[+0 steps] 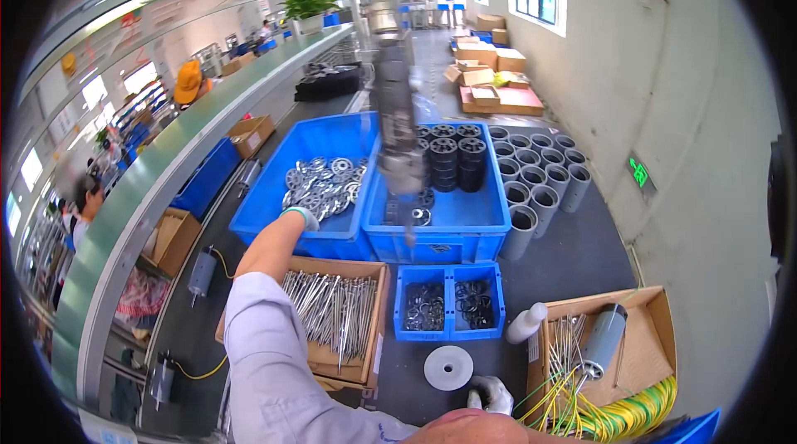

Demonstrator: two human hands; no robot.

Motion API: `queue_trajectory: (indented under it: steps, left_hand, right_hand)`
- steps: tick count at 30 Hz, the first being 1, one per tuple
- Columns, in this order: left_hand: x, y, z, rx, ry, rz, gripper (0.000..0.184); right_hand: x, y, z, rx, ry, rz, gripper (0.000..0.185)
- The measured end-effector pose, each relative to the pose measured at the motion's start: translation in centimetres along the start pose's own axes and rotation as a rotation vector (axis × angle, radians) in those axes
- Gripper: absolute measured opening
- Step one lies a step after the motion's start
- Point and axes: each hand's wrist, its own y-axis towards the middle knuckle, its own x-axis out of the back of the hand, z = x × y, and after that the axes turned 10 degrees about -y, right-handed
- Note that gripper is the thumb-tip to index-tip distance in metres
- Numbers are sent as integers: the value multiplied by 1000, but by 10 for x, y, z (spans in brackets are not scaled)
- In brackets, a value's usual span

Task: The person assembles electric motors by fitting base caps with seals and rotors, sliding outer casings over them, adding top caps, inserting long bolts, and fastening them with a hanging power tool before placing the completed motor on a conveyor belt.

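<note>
My left arm stretches over a cardboard box of metal rods into a blue bin. The gloved left hand is at the bin's near side, beside a heap of shiny metal end caps; its fingers are hidden. My right hand, in a grey-white glove, rests low at the table's front with fingers curled. Whatever it may hold cannot be made out. Just above and left of it lies a round grey disc with a centre hole.
A blurred hanging tool crosses the second blue bin, which holds black cylinders. Grey tubes stand at right. Nearer are small divided bins, a white bottle and a cardboard box with yellow-green wires.
</note>
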Motion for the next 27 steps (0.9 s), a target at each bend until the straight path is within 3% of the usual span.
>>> queue_trajectory:
  steps: [1, 2, 4, 5, 8, 12, 13, 14, 16, 21, 26, 27]
  left_hand:
    - [2, -8, -1, 37, -58, -8, 59]
    - [5, -13, -6, 11, 84, -114, 62]
    - [13, -86, -43, -83, -89, -166, 59]
    - [-3, -24, -17, -150, -131, 23, 59]
    - [4, -4, -27, -245, -100, 245, 57]
    - [-3, -16, -36, 9, -231, 60, 51]
    - [1, -49, -40, -121, 26, -203, 52]
    - [13, -81, -49, -80, 61, -366, 56]
    - [3, -15, -9, 51, 42, -196, 58]
    - [-4, 37, 18, 30, 45, 102, 62]
    - [2, 7, -2, -33, 68, 76, 63]
    - [1, -15, -14, 19, 61, -59, 53]
  right_hand:
    - [0, -1, -6, 37, -42, 1, 23]
    - [0, -2, -12, 73, -86, -3, 23]
    - [-1, -3, -19, 85, -85, 8, 24]
    - [-1, -2, -22, 90, -96, 19, 24]
    - [-2, 0, -23, 89, -129, 46, 23]
    - [-4, 3, -24, 81, -158, 70, 23]
    - [-5, 4, -24, 80, -161, 75, 23]
    - [-5, 3, -23, 78, -166, 78, 23]
    - [-5, 4, -23, 75, -178, 87, 23]
    - [-6, 5, -21, 66, -188, 104, 23]
    - [-2, 3, -21, 68, -197, 122, 23]
    - [-3, 3, -22, 67, -197, 125, 23]
